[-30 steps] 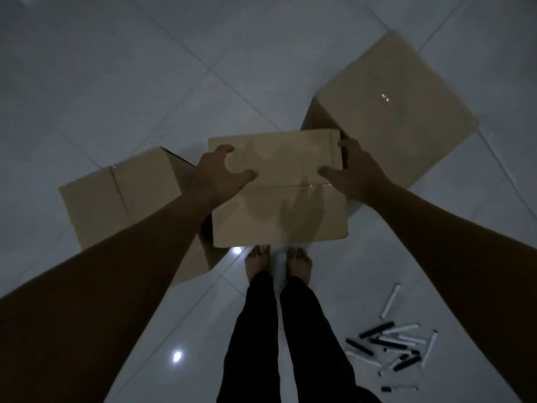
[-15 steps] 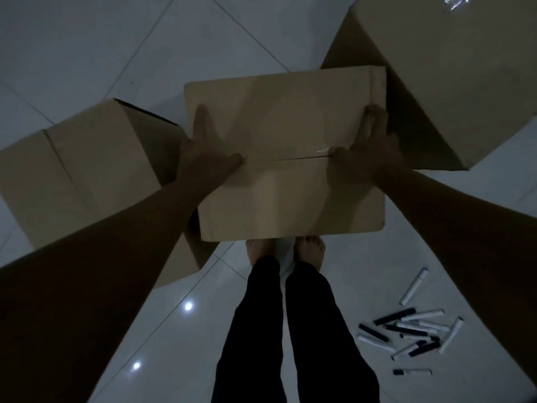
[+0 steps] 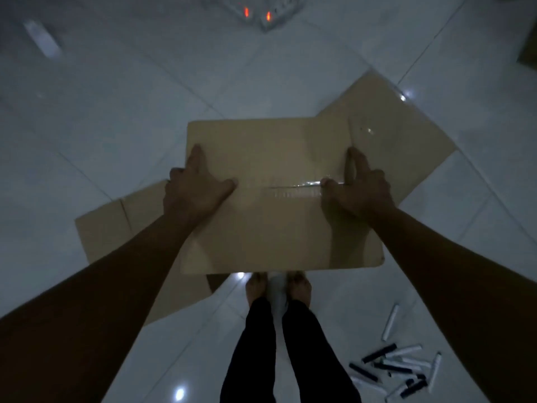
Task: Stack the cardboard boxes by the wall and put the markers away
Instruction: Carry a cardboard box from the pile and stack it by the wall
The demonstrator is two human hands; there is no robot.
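Cardboard box (image 3: pixel 279 216) level, long axis left-right, between both hands' grasping fingers (image 3: pixel 195 154).

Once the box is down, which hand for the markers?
Right, likely. The markers lie on the floor to the person's right; both the right hand and left hand now hold the box.

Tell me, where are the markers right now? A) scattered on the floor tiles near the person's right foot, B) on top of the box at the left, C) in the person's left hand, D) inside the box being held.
A: the markers lie loose on the white floor, right of the feet.
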